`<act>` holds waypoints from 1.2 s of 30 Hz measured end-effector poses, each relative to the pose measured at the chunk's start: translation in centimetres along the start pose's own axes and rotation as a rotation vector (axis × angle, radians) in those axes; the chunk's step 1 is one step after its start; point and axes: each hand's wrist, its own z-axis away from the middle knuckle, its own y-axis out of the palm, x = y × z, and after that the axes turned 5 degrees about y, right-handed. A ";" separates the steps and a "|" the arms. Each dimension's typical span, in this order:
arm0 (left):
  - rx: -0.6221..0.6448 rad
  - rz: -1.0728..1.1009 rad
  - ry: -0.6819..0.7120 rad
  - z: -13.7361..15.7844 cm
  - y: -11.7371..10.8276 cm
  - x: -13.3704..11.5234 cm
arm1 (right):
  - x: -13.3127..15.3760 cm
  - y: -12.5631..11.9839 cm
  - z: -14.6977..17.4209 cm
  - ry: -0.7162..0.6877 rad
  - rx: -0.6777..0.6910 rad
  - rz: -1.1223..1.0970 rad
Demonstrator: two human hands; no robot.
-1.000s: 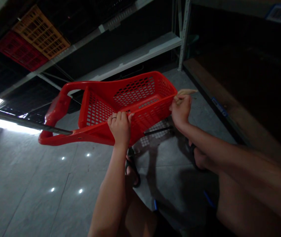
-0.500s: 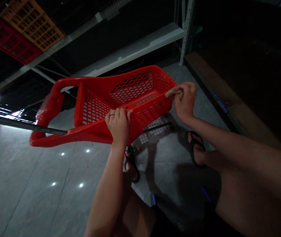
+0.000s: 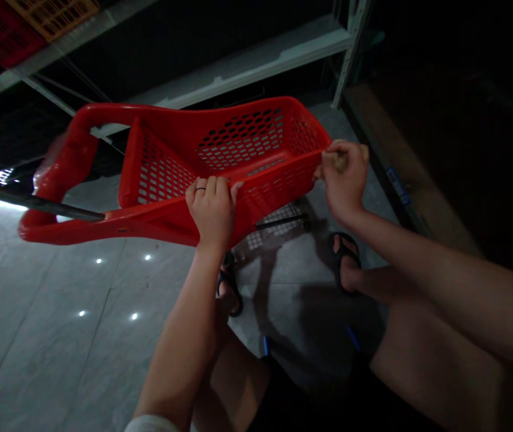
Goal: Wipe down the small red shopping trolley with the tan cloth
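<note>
The red plastic basket (image 3: 202, 168) is held in the air in the upper middle of the frame, above the grey tiled floor (image 3: 58, 312). Its long axis runs from the far left of the frame, where the thick curved handle (image 3: 65, 162) is, to the right of centre, where the perforated end wall is. The basket is tilted, so its open inside faces the camera and the near rim is the lowest edge.

The left hand (image 3: 211, 210) is at the centre of the frame. It is closed over the near rim, about at the middle of the basket's length, with the fingers (image 3: 206, 189) curled over the edge to the inside; a ring shows on one finger. The right hand (image 3: 344, 180) is to the right of centre, at the right end corner of the basket. It is closed too, and it pinches a small light-coloured object (image 3: 339, 157) against the rim; what this object is cannot be told.

So both hands touch the basket: the left one at the middle of the long side, the right one at the end. The handle end is well apart from both. A dark rod (image 3: 35, 204) enters from the left edge and meets the basket near the handle. Under the basket two feet in dark sandals (image 3: 346, 261) stand on the floor, and white metal shelving (image 3: 256, 60) crosses the top of the frame.
</note>
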 end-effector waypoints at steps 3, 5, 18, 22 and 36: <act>-0.026 0.013 0.012 0.0 0.1 0.0 | 1.1 -1.0 -0.2 -0.156 0.035 0.130; -0.031 0.013 0.021 0.0 0.2 0.0 | 0.8 -0.5 0.7 -0.194 0.064 0.183; -0.054 -0.102 0.075 -0.2 0.5 0.2 | 2.1 3.3 4.5 -0.073 0.040 0.021; -0.044 -0.161 0.103 0.1 0.6 0.2 | 4.5 2.8 3.4 -0.212 0.027 0.037; -0.048 -0.170 0.135 0.3 -0.1 -0.2 | 3.7 4.3 9.5 -0.069 0.242 0.027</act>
